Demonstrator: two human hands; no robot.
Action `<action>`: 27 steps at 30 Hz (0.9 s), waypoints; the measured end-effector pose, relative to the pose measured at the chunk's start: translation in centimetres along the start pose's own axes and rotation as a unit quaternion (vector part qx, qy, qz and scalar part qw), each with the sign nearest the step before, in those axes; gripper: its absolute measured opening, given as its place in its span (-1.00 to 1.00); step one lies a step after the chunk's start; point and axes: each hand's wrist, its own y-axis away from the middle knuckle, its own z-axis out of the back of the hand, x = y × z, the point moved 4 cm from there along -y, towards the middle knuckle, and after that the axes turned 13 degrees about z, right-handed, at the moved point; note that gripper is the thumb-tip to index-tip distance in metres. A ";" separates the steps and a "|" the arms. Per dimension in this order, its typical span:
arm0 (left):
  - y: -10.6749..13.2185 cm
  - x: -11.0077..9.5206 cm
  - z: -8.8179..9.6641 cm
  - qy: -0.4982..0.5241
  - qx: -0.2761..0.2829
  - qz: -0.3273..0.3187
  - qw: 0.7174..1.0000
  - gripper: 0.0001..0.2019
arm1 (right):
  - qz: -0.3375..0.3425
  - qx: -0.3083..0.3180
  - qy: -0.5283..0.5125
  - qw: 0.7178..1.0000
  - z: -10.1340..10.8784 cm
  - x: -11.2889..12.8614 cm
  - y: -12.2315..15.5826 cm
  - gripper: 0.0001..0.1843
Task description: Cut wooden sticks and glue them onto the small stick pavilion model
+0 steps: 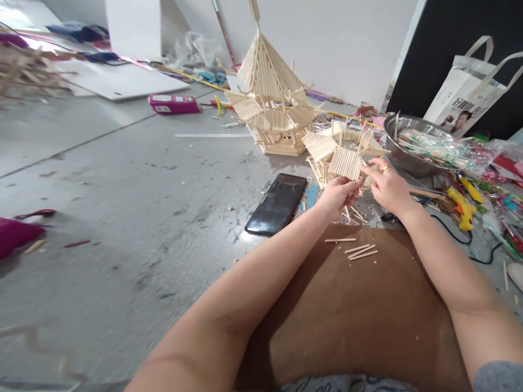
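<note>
Head view: left hand pinches the stick panel by its near edge, right hand alongside, its grip unclear.

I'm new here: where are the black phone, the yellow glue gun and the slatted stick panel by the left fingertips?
Black phone [277, 204]: head view, middle of the screen.
Yellow glue gun [463, 208]: head view, its body.
Slatted stick panel [345, 163]: head view, middle of its slats.

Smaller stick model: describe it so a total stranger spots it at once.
Find the tall pointed pagoda. Just right of it and nearer the camera, at the left hand and right hand, is the smaller stick model. Unlike the pagoda, it has no spire, only slanted panels around upright posts.
</note>
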 end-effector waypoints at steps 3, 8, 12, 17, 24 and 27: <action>-0.1 0.0 0.0 0.003 -0.001 -0.007 1.000 -0.77 | -0.002 0.000 -0.004 1.000 -0.1 0.1 -0.1 -0.49; -0.1 0.0 0.0 0.001 -0.006 -0.008 1.000 -0.76 | -0.005 -0.035 -0.008 0.999 0.6 0.1 0.5 -0.51; -0.2 0.0 0.1 0.003 -0.009 -0.002 1.000 -0.75 | -0.029 -0.091 -0.030 0.995 2.2 -0.6 2.6 -0.57; -0.1 0.1 0.0 0.016 -0.014 0.013 1.000 -0.76 | -0.086 -0.127 -0.053 0.987 3.9 -3.0 6.5 -0.67; 0.1 0.0 0.0 0.023 -0.019 0.017 0.999 -0.76 | -0.361 0.010 0.104 0.927 7.0 -11.2 13.6 -0.76; 0.1 0.0 0.0 0.025 -0.009 0.020 0.999 -0.77 | -0.463 0.077 0.125 0.874 7.4 -15.1 17.5 -0.70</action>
